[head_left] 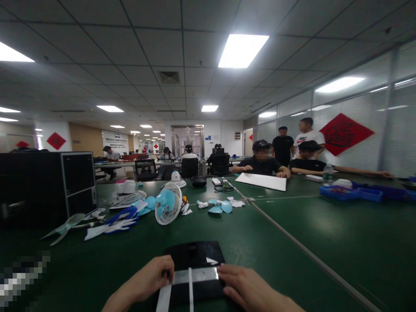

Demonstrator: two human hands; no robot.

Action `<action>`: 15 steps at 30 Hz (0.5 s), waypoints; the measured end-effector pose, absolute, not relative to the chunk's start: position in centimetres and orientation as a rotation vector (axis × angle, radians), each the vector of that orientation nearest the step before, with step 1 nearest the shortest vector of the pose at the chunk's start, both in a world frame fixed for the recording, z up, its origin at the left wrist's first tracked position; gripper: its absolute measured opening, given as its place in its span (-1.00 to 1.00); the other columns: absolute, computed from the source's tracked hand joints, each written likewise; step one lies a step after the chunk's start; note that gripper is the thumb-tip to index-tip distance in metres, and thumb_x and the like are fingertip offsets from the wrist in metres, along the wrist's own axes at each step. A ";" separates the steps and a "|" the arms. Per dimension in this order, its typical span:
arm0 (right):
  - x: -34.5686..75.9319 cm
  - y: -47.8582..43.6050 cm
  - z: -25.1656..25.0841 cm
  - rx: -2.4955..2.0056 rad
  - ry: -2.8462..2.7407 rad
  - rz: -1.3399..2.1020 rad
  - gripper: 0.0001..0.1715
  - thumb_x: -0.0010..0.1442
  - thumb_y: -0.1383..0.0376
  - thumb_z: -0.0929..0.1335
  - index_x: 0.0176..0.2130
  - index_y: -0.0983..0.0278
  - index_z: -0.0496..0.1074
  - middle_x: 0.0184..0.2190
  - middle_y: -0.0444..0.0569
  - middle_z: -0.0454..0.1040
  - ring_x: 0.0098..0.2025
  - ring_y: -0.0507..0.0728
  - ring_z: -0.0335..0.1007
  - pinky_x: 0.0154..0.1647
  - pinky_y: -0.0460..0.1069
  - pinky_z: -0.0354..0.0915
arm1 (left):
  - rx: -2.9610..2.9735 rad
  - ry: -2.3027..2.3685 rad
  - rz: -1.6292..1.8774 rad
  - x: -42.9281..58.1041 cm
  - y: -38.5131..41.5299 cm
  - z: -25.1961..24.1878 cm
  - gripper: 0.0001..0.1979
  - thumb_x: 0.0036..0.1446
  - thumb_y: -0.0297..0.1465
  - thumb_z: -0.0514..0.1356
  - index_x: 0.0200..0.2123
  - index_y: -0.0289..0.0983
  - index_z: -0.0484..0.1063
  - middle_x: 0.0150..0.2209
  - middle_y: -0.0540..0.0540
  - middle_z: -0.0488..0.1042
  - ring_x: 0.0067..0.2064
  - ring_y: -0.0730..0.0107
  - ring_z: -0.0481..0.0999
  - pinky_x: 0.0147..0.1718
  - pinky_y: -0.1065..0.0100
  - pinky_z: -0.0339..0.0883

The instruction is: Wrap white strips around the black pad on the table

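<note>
A glossy black panel (195, 250) lies on the green table directly in front of me. Across it runs a silvery, tape-like strip (204, 274), crossed by a narrow white strip (191, 290). My left hand (155, 276) is closed, its thumb and fingers pinching at the strip's left end. Just below that hand a wider white strip (164, 298) hangs over the panel's left side. Resting on the right edge is my right hand (243, 282), fingers stretched out flat over the strip's right end. A small white piece (212, 261) shows above the strip.
Farther up the green table (276, 251) lie a fan head with blue blades (168, 203), loose blue blades (220, 206), and blue-white gloves (113, 223). A black computer case (78, 182) stands left. Blue trays (351, 193) sit right; a person opposite holds a white board (261, 181).
</note>
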State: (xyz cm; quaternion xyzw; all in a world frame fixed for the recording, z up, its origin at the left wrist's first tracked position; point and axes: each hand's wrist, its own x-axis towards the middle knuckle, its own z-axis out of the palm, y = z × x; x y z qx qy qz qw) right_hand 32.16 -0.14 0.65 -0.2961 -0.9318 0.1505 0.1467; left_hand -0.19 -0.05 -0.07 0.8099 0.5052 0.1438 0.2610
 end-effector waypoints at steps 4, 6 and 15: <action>32.8 0.0 0.4 -0.837 -2.670 0.463 -0.52 0.32 0.15 0.15 0.17 0.15 0.28 0.14 -0.01 0.35 0.16 0.17 0.25 0.22 0.04 0.10 | 2.178 1.370 0.374 -0.2 -0.1 0.1 -0.79 -0.06 -0.52 0.06 -0.35 -0.22 0.44 -0.17 0.02 0.40 -0.19 0.41 0.38 -0.25 0.45 0.23; 32.9 0.1 0.3 -0.841 -2.666 0.470 -0.51 0.32 0.14 0.15 0.18 0.15 0.27 0.15 -0.01 0.34 0.16 0.18 0.24 0.22 0.05 0.09 | 2.176 1.376 0.376 -0.1 -0.2 0.3 -0.79 -0.07 -0.52 0.06 -0.37 -0.23 0.44 -0.19 0.02 0.41 -0.20 0.42 0.38 -0.25 0.45 0.23; 32.7 -0.3 1.0 -0.870 -2.657 0.545 -0.52 0.32 0.17 0.15 0.19 0.10 0.26 0.19 -0.06 0.29 0.20 0.15 0.20 0.25 0.05 0.05 | 2.144 1.380 0.421 -0.6 0.4 -0.5 -0.81 -0.02 -0.47 0.07 -0.33 -0.21 0.45 -0.17 0.02 0.40 -0.19 0.40 0.37 -0.24 0.43 0.22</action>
